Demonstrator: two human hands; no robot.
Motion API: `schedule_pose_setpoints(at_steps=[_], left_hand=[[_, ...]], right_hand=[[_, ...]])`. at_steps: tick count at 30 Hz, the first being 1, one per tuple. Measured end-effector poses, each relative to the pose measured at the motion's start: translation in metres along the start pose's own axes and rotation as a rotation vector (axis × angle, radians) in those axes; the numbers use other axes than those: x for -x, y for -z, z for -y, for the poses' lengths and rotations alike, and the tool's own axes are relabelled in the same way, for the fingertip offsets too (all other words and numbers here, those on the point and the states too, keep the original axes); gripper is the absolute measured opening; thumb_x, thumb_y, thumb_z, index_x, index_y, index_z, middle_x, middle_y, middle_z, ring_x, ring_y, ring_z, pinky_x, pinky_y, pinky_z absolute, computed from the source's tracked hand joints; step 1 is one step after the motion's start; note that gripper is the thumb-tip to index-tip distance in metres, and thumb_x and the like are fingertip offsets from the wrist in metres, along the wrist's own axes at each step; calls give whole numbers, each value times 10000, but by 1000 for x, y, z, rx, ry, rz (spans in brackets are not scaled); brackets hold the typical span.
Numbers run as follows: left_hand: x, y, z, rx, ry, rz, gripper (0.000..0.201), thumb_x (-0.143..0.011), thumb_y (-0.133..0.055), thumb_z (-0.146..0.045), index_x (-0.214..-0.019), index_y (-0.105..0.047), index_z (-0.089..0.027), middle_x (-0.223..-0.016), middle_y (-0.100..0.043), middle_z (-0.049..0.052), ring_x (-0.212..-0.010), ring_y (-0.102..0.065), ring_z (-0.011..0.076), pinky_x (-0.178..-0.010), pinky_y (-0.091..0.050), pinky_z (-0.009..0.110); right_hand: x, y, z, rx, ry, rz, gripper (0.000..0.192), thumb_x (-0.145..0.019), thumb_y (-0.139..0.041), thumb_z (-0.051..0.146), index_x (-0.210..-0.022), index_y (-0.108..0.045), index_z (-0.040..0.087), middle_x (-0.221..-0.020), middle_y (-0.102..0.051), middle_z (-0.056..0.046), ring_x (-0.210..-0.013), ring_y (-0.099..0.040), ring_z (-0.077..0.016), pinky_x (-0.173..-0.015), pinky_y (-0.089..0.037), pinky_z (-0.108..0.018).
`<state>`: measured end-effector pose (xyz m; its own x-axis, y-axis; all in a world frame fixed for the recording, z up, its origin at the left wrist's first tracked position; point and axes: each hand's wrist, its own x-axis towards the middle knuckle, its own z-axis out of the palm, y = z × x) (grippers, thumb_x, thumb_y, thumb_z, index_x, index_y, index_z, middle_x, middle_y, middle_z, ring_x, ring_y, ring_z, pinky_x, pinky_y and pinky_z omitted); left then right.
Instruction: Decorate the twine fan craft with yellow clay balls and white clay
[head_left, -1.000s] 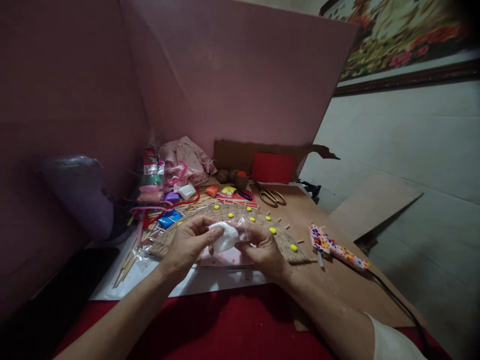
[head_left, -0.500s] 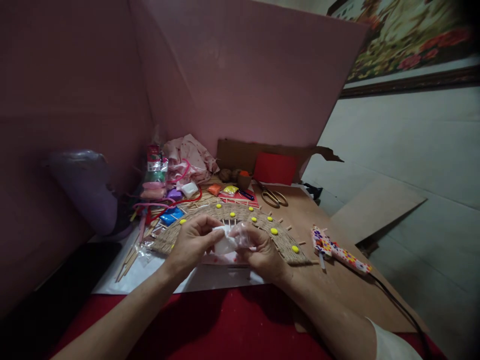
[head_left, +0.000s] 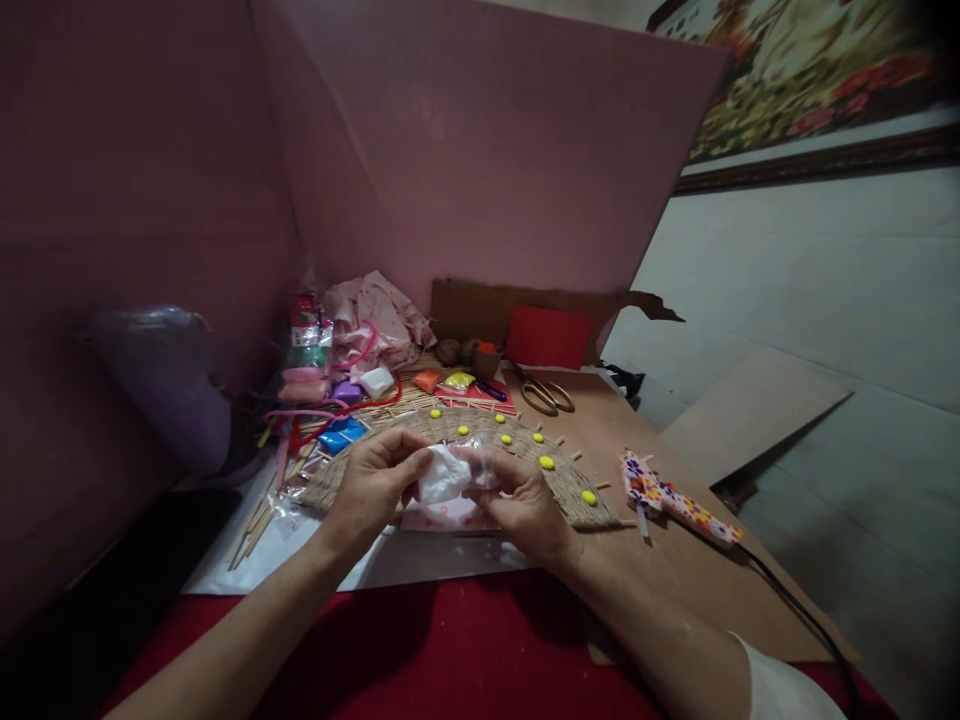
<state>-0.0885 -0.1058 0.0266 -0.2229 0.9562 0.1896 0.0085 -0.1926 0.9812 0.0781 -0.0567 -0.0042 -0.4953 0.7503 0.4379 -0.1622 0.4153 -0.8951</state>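
Two hands: both of ours meet over the middle of the tabletop (head_left: 675, 570), close in front of us.
Far left: a purple bag (head_left: 169, 385) stands by the pink board, well apart from the hands.
Left pile: packets of coloured clay, with a blue packet (head_left: 339, 436) in front, lie behind the left hand.
Left hand (head_left: 371, 487): its fingers are closed in a pinch on the left edge of the white clay lump (head_left: 442, 475).
White clay lump: it sits between the two hands, partly inside a clear plastic wrapper (head_left: 480, 462), above the woven straw fan (head_left: 570, 490) with yellow dots.
Right hand (head_left: 525, 505): its fingers are curled shut on the wrapper and the right side of the lump.
Step in hand: we judge that we are taking the clay out of its wrapper, or pulling off a piece.
Next move: it calls for a firm hold on the wrapper while the left fingers pull gently.
Right side: scissors (head_left: 546, 396) lie behind, and a flowered glue gun (head_left: 675, 497) lies near the fan, untouched.
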Motion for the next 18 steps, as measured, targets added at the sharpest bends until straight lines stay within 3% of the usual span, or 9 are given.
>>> schedule_pose_setpoints(at_steps=[5, 9, 18], left_hand=[[1, 0, 0, -35, -20, -25, 194, -667, -683, -316, -707, -623, -135, -528, -542, -23, -432, -436, 72, -401, -322, 193], [1, -3, 0, -39, -57, -15, 164, -675, -675, -296, -698, -630, -140, -527, -531, -26, -442, -425, 69, -406, -317, 187], [1, -2, 11, -90, -171, -18, 35, -709, -640, -196, -718, -656, -166, -632, -571, -15, -569, -490, 83, -498, -384, 179]], right_hand=[[1, 0, -1, -15, -22, 13, 357, -717, -635, 146, -1053, -691, 251, -936, -661, -18, -770, -601, -147, -566, -507, -225], [1, 1, 0, 0, -28, 4, 367, -726, -636, 146, -1070, -689, 259, -998, -653, -30, -824, -607, -160, -594, -531, -238], [1, -1, 0, -90, -71, 75, 270, -703, -671, 185, -971, -696, 211, -866, -629, -21, -679, -578, -119, -540, -527, -218]])
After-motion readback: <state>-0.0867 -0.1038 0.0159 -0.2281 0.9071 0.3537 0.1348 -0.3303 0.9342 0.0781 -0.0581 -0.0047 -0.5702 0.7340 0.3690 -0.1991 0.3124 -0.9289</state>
